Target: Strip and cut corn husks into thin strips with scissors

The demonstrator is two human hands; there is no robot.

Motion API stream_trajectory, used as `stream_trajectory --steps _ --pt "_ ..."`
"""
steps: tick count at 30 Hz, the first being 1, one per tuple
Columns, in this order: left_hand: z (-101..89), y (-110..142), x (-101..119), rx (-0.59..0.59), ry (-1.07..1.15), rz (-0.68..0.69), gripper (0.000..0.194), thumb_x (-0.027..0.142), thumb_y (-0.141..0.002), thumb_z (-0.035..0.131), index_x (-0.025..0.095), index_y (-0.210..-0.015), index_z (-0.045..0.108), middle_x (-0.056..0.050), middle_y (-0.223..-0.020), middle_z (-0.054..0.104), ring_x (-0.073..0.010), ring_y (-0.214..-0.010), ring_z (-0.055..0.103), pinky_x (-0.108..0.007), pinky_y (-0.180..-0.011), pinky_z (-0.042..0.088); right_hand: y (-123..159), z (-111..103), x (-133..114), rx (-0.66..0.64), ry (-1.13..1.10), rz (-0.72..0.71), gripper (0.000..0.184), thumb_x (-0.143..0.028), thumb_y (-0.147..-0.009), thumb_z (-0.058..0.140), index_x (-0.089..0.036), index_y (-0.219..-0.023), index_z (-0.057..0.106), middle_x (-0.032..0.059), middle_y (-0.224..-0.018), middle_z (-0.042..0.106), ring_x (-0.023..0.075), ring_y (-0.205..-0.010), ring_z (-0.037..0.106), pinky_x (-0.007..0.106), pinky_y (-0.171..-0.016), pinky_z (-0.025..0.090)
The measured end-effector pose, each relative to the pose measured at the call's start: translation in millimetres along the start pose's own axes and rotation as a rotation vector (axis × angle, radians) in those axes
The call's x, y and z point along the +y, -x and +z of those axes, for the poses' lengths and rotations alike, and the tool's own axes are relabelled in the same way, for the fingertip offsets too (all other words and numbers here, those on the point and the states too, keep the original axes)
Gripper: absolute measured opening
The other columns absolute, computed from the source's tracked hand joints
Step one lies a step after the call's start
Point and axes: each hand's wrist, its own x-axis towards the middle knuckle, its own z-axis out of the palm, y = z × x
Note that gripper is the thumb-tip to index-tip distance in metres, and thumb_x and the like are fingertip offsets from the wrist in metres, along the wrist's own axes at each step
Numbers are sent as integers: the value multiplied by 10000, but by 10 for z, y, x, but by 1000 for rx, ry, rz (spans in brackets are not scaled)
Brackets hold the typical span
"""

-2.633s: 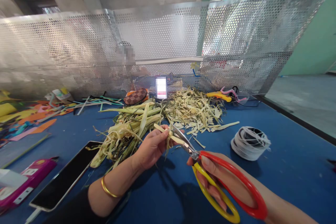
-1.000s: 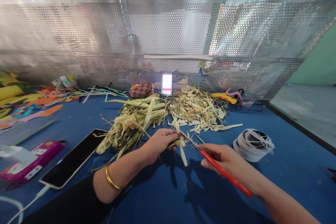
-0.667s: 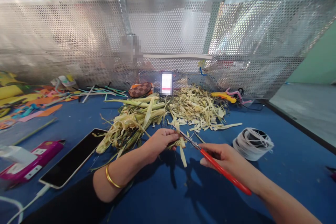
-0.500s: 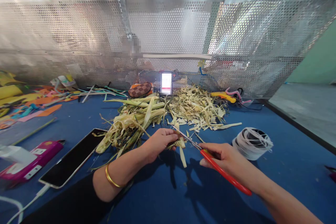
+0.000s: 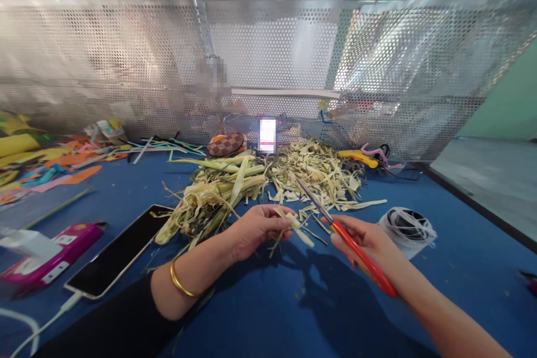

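Observation:
My left hand (image 5: 264, 228) is closed on a pale, dried plant strip (image 5: 302, 235) whose ends stick out past the fingertips. In my right hand (image 5: 364, 238) are red-handled scissors (image 5: 352, 243), their blades pressed together and pointing up and to the left, apart from the strip. Beyond my left hand lies a bundle of pale green and straw-coloured stalks and husks (image 5: 213, 193). A heap of short cut scraps (image 5: 319, 170) spreads behind the scissor tips, with loose bits on the blue table (image 5: 268, 313).
A roll of white cord (image 5: 408, 229) stands right of my right hand. On the left lie a charging phone (image 5: 119, 254), a purple power strip (image 5: 62, 251) and coloured scraps (image 5: 54, 168). A checkered pouch (image 5: 226, 145) and a yellow-handled tool (image 5: 358, 156) lie before a perforated metal screen (image 5: 268, 39).
The scissors have moved away from the strip, and their blades have come together. The strip in my left hand has turned, its lower end swinging up and to the right.

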Motion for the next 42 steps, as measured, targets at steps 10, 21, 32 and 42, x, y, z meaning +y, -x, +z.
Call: stream_trajectory --steps 10,21,32,42 --pt "-8 -40 63 177 381 166 159 63 -700 705 136 -824 636 -13 -691 649 -106 -644 634 -199 -641 510 176 -126 -255 -124 19 23 600 -538 -659 654 -191 -1147 619 8 -682 541 146 -605 488 259 -575 455" --pt "-22 -40 71 185 468 306 156 96 -750 662 130 -903 667 -39 -783 689 -106 -691 640 -191 -677 510 120 -123 -86 -107 200 52 544 -454 -692 660 -214 -1179 619 17 -791 646 193 -704 579 276 -647 491" --pt "40 -20 41 193 453 262 184 92 -688 723 141 -851 655 -23 -762 670 -114 -704 645 -189 -642 504 104 -73 -76 -70 179 11 541 -490 -713 631 -188 -1162 643 24 -840 693 196 -754 626 260 -680 512" --pt "47 -23 27 187 463 251 183 76 -699 707 142 -861 655 -28 -780 677 -119 -716 650 -190 -644 507 87 -51 42 -60 128 -21 528 -505 -732 608 -190 -1154 654 37 -821 689 212 -792 616 260 -643 517"
